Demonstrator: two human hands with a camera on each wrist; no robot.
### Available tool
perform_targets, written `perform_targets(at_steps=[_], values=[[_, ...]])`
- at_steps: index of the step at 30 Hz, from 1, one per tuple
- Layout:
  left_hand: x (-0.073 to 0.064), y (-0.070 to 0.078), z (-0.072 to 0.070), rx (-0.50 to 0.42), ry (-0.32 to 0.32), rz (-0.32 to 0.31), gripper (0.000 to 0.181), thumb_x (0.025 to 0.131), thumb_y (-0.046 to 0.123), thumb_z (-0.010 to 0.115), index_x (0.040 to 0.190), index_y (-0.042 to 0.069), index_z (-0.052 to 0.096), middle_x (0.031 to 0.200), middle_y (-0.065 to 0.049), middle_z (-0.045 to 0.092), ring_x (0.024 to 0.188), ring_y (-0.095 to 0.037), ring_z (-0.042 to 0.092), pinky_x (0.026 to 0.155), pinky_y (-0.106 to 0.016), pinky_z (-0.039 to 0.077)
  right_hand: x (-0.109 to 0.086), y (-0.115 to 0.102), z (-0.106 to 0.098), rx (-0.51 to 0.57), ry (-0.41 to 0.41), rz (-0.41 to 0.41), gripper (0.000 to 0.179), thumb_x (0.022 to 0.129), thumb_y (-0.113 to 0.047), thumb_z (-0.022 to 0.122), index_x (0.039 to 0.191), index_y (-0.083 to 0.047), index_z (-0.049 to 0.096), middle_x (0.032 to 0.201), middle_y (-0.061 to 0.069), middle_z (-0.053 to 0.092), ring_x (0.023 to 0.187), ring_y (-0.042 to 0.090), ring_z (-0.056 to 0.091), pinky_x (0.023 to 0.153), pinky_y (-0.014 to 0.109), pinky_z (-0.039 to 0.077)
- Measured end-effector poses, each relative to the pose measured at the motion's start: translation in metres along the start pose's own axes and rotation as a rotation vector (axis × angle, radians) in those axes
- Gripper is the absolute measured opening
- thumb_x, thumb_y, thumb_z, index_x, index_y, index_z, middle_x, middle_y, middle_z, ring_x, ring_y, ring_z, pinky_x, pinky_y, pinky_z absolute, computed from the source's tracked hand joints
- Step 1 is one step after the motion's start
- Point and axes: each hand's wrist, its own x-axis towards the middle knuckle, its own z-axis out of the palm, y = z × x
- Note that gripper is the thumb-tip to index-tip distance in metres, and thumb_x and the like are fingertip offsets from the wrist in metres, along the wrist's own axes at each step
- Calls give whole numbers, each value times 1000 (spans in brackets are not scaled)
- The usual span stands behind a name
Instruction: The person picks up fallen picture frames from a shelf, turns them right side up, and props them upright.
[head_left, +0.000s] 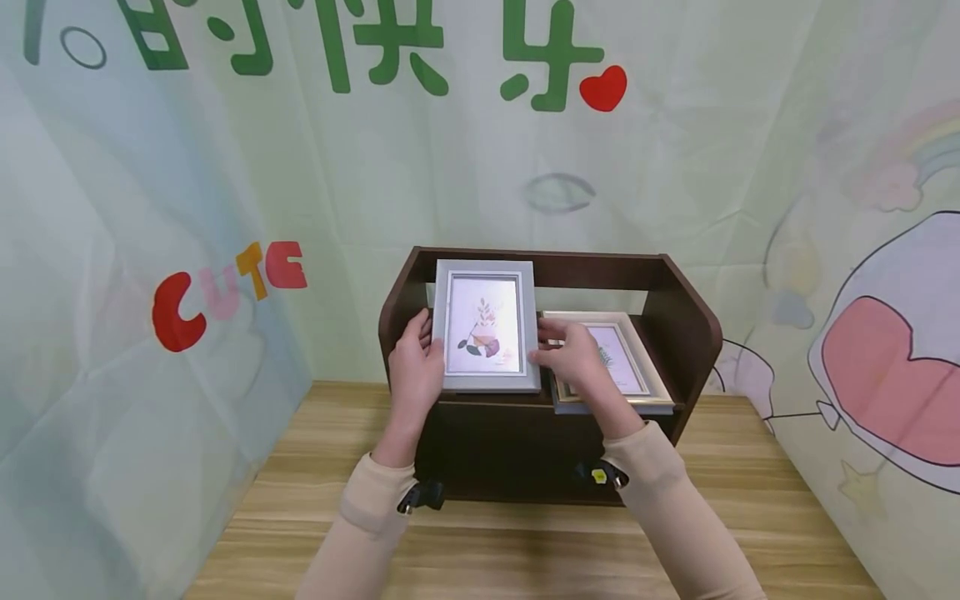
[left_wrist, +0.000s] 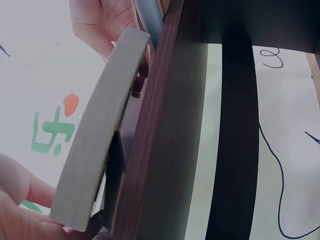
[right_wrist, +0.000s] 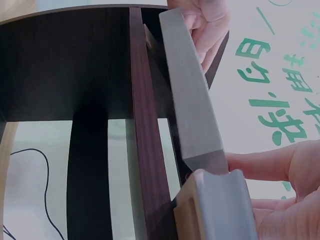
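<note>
I've got a silver-grey rectangular picture frame with a printed flower at the left half of the dark brown wooden shelf unit, leaning back, picture outward. Left hand grips its left side, right hand the right, fingers curling behind; holding opposite sides likely keeps it from twisting. A dark strip shows behind it, perhaps a prop; whether its lower edge bears on the shelf, I can't tell. On the shelf's right half, a cream-and-gold rectangular frame with a green plant print lies face up, probably flat for stability. Beneath the shelf, striped wood-grain tabletop; behind it, pale green printed fabric backdrop.
</note>
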Motion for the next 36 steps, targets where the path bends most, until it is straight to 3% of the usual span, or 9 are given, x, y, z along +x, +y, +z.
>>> perform_targets(at_steps=[15, 24, 36], values=[[1, 5, 2, -77, 95, 72, 39, 93, 3, 55, 131, -1, 53, 127, -19, 59, 113, -30, 61, 94, -39, 51, 3, 4, 1, 76, 60, -43, 55, 81, 6, 67, 133, 4, 49, 125, 23, 57, 113, 34, 59, 91, 37, 53], [3, 6, 2, -106, 112, 111, 39, 92, 1, 56, 130, -2, 54, 126, -21, 60, 113, -30, 61, 94, -38, 51, 5, 5, 3, 103, 105, -48, 52, 82, 4, 68, 131, 2, 49, 127, 22, 57, 114, 32, 58, 94, 40, 51], [2, 4, 6, -125, 119, 98, 38, 92, 2, 57, 129, -3, 54, 125, -21, 60, 112, -31, 60, 95, -39, 51, 4, 4, 4, 135, 140, -58, 50, 82, 5, 68, 128, 1, 50, 126, 21, 58, 115, 34, 58, 95, 44, 50]])
